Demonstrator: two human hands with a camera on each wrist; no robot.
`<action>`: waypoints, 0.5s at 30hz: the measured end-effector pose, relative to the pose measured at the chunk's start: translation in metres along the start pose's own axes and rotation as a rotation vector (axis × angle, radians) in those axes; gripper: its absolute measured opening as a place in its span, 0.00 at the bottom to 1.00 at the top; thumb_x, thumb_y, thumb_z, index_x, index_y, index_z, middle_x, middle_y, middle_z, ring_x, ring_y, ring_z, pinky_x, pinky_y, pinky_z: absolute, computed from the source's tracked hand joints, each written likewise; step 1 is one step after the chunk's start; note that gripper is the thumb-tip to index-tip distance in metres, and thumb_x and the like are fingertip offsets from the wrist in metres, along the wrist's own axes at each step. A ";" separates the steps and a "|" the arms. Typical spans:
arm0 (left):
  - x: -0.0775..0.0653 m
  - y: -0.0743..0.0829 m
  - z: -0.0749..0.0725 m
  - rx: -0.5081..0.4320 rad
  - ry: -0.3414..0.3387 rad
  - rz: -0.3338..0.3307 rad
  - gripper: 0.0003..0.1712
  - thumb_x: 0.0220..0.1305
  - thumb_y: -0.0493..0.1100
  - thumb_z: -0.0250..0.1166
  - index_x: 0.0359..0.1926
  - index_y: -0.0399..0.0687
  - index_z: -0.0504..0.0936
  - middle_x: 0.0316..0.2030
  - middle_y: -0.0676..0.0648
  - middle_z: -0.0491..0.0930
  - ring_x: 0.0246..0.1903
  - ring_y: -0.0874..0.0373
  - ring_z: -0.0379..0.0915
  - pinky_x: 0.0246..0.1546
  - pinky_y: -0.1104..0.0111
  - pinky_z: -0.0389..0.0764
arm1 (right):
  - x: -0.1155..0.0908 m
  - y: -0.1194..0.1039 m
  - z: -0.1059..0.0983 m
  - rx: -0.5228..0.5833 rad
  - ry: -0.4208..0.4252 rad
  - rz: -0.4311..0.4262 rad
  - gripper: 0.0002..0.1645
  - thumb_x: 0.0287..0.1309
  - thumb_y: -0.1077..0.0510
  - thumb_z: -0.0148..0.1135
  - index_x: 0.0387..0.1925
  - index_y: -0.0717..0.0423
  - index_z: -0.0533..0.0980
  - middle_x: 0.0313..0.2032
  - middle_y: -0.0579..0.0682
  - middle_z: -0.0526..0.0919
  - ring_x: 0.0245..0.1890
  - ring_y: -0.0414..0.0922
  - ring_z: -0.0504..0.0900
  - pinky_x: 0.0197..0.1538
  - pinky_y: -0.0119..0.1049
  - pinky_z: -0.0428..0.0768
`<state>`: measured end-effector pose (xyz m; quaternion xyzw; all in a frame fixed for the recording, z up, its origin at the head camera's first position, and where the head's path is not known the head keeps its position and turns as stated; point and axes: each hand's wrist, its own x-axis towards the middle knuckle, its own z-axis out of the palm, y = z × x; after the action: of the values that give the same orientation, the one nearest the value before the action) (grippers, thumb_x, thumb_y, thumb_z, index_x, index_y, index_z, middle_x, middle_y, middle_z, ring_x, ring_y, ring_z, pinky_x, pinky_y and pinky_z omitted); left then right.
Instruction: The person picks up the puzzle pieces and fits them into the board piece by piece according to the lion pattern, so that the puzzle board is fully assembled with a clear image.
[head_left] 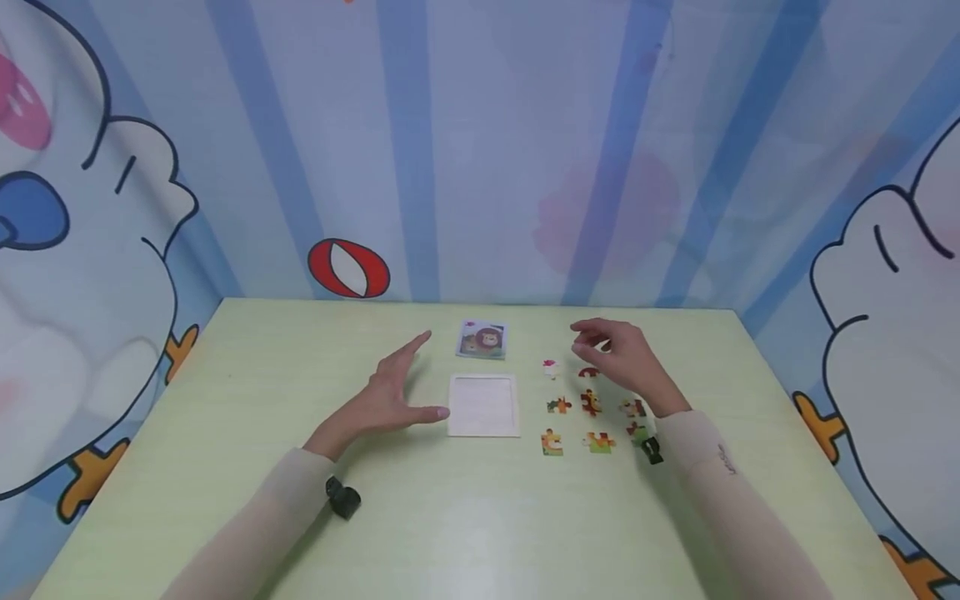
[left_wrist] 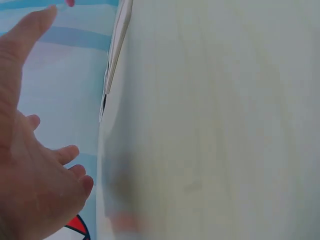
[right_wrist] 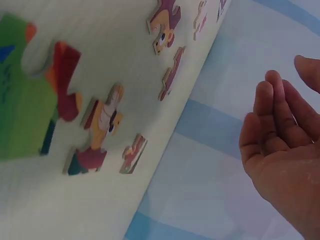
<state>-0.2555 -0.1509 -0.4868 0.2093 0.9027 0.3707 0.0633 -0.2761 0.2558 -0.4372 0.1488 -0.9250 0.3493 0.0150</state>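
Observation:
My left hand (head_left: 382,396) hovers with fingers and thumb spread, holding nothing. Its thumb tip is at the left edge of a square white puzzle tray (head_left: 483,407); whether they touch I cannot tell. In the left wrist view that hand (left_wrist: 37,185) is likewise bare. Above the table my right hand (head_left: 618,354) has loosely bent fingers and grips nothing. The right wrist view shows its thumb apart from the fingers (right_wrist: 272,110). Under and beside it lie several loose jigsaw pieces, among them a dark red one (head_left: 588,372), an orange one (head_left: 552,442) and a green-bottomed one (head_left: 600,442).
Behind the tray lies a small picture card or stack (head_left: 482,340) showing a lion. The pale table (head_left: 420,517) meets a blue striped cloth backdrop (head_left: 480,167) at its far edge. Dark wrist cameras (head_left: 343,498) hang under the sleeves.

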 end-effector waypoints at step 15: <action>0.003 0.004 0.018 0.082 -0.080 -0.081 0.68 0.51 0.69 0.81 0.86 0.71 0.51 0.86 0.44 0.52 0.87 0.38 0.39 0.80 0.28 0.44 | 0.025 0.017 0.022 0.079 -0.161 0.163 0.23 0.72 0.57 0.65 0.64 0.61 0.82 0.48 0.58 0.88 0.40 0.50 0.85 0.44 0.38 0.84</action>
<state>-0.2525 -0.1354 -0.4973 0.1897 0.9215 0.3220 0.1056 -0.3032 0.2467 -0.4617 0.1009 -0.9177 0.3727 -0.0936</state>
